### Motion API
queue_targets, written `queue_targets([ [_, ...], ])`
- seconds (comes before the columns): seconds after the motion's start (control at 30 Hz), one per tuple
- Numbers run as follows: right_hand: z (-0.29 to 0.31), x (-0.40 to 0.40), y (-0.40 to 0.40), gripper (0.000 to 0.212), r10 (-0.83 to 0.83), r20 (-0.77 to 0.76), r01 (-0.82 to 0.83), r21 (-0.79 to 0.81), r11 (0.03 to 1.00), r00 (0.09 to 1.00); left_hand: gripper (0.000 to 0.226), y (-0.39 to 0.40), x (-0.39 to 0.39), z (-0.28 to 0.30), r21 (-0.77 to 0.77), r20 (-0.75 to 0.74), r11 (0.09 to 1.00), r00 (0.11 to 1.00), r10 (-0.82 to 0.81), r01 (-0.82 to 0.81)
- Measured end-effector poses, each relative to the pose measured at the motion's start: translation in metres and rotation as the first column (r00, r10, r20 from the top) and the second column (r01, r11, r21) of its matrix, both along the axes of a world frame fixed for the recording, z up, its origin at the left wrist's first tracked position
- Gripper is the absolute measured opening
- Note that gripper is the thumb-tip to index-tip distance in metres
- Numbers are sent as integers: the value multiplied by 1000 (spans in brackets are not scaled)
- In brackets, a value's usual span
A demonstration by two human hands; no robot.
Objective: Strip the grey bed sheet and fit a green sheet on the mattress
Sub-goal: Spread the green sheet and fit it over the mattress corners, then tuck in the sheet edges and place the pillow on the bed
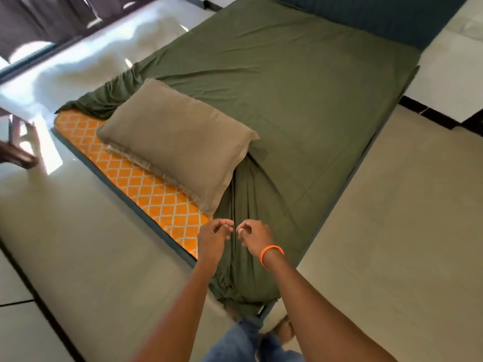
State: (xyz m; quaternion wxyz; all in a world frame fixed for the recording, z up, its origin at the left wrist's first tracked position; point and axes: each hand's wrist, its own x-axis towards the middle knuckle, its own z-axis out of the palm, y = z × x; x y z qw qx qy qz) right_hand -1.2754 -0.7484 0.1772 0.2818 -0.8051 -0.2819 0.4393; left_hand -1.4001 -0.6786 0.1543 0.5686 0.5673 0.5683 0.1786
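Note:
A green sheet point(300, 105) covers most of the mattress, tucked round its near corner point(245, 293) and creased toward it. Along the left edge the sheet is bunched back point(104, 100), leaving a strip of orange patterned mattress point(146, 184) bare. A beige pillow point(175, 139) lies across the sheet and the bare strip. My left hand point(214, 236) and my right hand point(254, 236), the right with an orange wristband, hover side by side just above the sheet near that corner. Their fingers are curled with thumbs at the fingertips, and I see no fabric in them. No grey sheet is in view.
The mattress lies low on a glossy tiled floor point(78, 257). A dark blue headboard point(392, 19) stands at the far end. Dark curtains point(39, 19) hang at the top left, and a dark piece of furniture point(18, 155) juts in at the left edge. My jeans point(243, 343) show below.

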Motion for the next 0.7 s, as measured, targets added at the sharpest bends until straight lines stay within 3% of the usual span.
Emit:
queue_targets([
  [0.2, -63, 10, 5, 20, -99, 1, 99, -22, 995, 995, 24, 9, 22, -82, -42, -112, 993, 987, -112, 108],
  [0.4, -161, 51, 35, 16, -60, 60, 66, -108, 992, 996, 25, 25, 58, -157, -76, -203, 981, 960, -193, 181],
  [0.53, -211, 75, 67, 14, -48, 148, 60, -81, 995, 988, 21, 49, 78, -197, -100, -260, 986, 953, -155, 133],
  [0.63, -244, 90, 86, 48, -54, 264, 65, -31, 997, 963, 13, 66, 96, -229, -36, -268, 995, 959, -98, 91],
  [0.7, -260, 100, 96, 69, -50, 353, 78, -67, 995, 934, 28, 75, 108, -244, 3, -292, 999, 955, -48, 52],
])
